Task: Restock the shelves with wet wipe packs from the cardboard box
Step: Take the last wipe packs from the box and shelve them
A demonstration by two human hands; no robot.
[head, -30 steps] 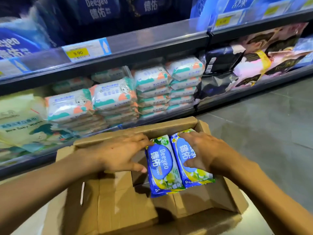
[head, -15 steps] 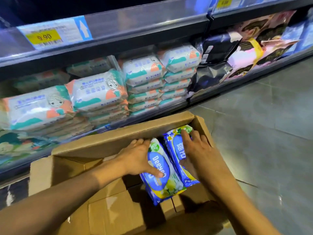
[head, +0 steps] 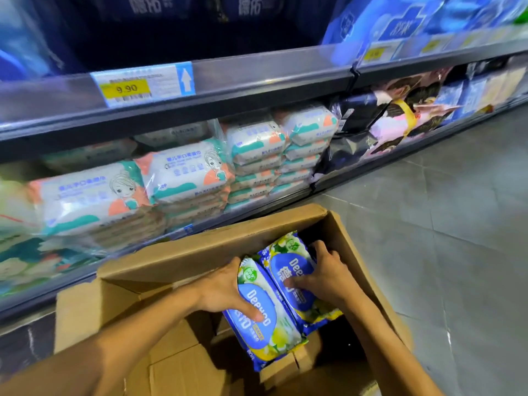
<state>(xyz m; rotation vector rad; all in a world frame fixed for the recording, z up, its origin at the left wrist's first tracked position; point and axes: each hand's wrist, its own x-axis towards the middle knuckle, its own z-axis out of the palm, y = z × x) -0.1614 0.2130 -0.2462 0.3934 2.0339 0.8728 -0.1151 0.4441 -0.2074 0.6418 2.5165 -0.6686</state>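
Observation:
Two blue Deeyeo wet wipe packs lie side by side inside the open cardboard box (head: 177,261). My left hand (head: 225,292) grips the left pack (head: 271,324), thumb across its blue label, fingers round its far edge. My right hand (head: 325,275) grips the right pack (head: 288,267), thumb on the label, fingers curled over its right side. The shelf (head: 257,78) with the 9.90 price tag (head: 125,88) runs above the box.
White and teal wipe packs (head: 183,172) are stacked on the low shelf right behind the box. Dark and pink packets (head: 400,121) fill the shelf to the right. Grey tiled floor (head: 457,224) spreads right of the box. Box flaps stand open.
Both hands have closed more firmly round the two packs and lifted them slightly inside the box. The view has tilted up, showing more of the upper shelf.

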